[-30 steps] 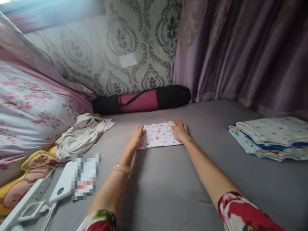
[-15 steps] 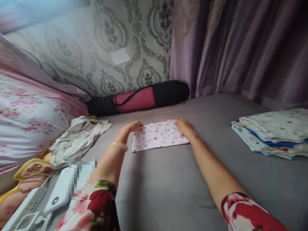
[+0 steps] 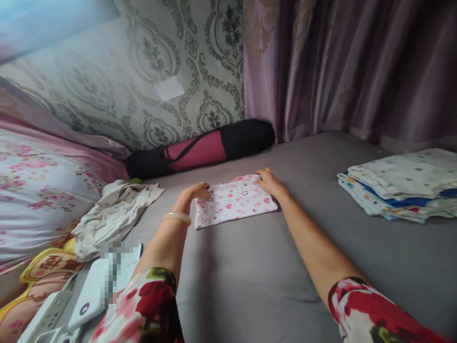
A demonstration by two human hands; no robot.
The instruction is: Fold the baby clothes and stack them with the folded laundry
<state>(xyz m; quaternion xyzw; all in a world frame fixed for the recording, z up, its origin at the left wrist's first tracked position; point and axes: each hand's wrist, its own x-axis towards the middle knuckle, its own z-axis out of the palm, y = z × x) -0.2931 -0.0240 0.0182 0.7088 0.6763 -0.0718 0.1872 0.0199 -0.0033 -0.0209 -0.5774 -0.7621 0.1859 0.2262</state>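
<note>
A folded white cloth (image 3: 237, 202) printed with pink hearts and small flowers lies on the grey bed sheet in front of me. My left hand (image 3: 200, 190) is at its far left corner, fingers curled and closed on the edge; the fingertips are partly hidden. At the far right corner, my right hand (image 3: 269, 182) pinches the cloth's edge between thumb and fingers. Along the back edge, between the hands, the fabric looks slightly uneven.
A stack of folded clothes (image 3: 403, 183) lies at the right. On the left are a crumpled pale garment (image 3: 114, 214), a white device (image 3: 87, 297), a power strip (image 3: 46, 314) and a yellow cushion (image 3: 46, 271). A black and pink long bag (image 3: 200, 150) rests against the wall.
My right hand has shifted slightly, its fingers now pinching the far right corner rather than lying along that side. The view has turned a little to the right.
</note>
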